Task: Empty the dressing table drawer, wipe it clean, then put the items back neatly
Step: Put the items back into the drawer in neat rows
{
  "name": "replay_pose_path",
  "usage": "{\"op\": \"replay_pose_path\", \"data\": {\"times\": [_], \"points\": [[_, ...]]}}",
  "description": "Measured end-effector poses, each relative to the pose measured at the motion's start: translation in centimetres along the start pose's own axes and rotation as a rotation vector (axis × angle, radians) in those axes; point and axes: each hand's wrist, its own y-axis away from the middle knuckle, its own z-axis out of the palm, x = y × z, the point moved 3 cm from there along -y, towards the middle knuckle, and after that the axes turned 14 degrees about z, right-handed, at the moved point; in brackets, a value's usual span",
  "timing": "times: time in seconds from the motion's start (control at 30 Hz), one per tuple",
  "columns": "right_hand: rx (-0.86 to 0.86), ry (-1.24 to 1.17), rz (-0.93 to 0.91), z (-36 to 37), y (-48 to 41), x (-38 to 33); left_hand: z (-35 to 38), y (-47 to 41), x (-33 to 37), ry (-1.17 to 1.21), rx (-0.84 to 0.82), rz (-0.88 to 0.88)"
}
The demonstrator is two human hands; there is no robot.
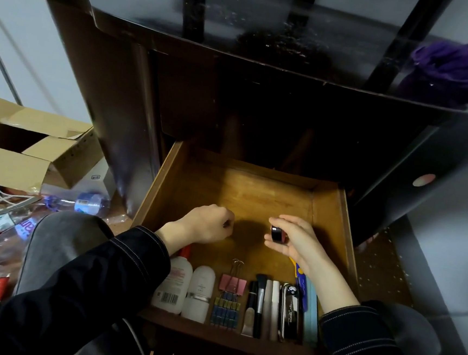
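I judge this the putting-back step: my right hand (295, 240) pinches a small round black-and-red jar (278, 234) over the open brown wooden drawer (327, 213), while my left hand (209, 224) is curled, whether on anything I cannot tell, and next the jar needs setting neatly beside the tidy front row (233, 299).

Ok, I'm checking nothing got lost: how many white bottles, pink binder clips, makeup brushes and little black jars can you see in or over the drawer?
White bottles: 2
Pink binder clip: 1
Makeup brush: 1
Black jar, held in the right hand: 1
Total: 5
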Motion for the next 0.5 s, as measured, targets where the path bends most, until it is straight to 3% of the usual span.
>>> {"op": "replay_pose_path", "data": {"times": [0.33,0.5], "points": [[0.092,0.204,-0.051,-0.31,0.12,-0.14,-0.18,-0.01,0.14,-0.013,-0.005,0.000],[0.319,1.031,-0.312,-0.09,-0.14,0.28,-0.31,0.08,0.11,0.000,-0.003,-0.003]]}}
